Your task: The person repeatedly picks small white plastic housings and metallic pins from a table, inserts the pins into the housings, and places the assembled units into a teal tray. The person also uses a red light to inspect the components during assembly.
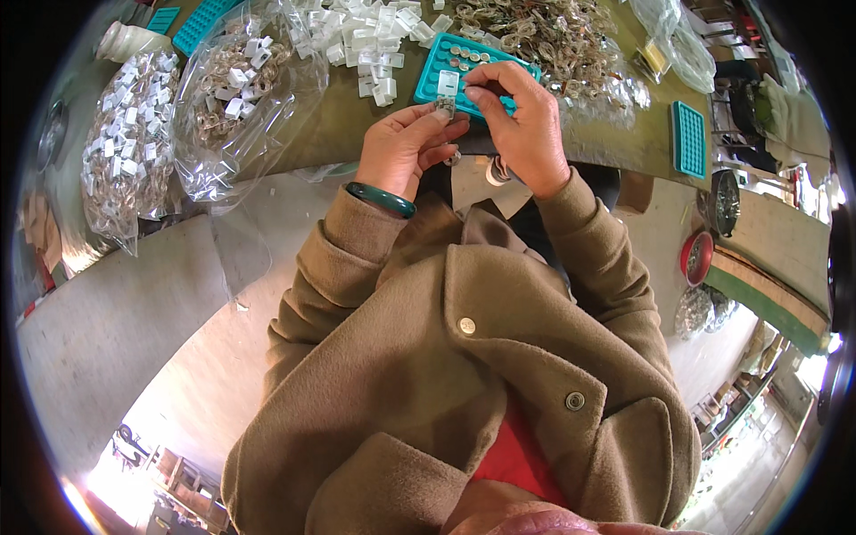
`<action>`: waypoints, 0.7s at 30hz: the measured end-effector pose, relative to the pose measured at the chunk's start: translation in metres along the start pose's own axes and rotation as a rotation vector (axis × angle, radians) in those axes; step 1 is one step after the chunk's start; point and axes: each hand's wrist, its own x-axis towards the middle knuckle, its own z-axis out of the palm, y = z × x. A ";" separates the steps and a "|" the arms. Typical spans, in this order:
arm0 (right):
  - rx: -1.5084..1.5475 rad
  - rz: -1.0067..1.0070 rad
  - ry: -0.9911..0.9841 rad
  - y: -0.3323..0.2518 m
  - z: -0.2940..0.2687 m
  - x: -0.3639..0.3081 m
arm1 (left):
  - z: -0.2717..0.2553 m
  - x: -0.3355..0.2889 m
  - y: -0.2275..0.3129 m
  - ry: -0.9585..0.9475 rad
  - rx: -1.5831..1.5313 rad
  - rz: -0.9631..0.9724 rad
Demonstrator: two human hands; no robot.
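Observation:
My left hand, with a dark green bangle at its wrist, pinches a small clear plastic piece between thumb and forefinger. Just above those fingertips is a white plastic casing, and I cannot tell whether it is joined to the clear piece. My right hand is curled over the right side of a teal tray, its thumb and forefinger brought together beside the casing. Whatever is between them is too small to make out. Several small round metal discs sit in the tray's hollows.
Behind the tray lie a heap of white plastic casings and a pile of clear looped parts. Filled clear bags stand at the left. Another teal tray lies at the table's right edge. A red bowl is lower right.

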 end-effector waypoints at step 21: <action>0.056 0.085 -0.091 -0.007 -0.018 -0.016 | 0.020 -0.020 -0.020 -0.031 0.173 0.246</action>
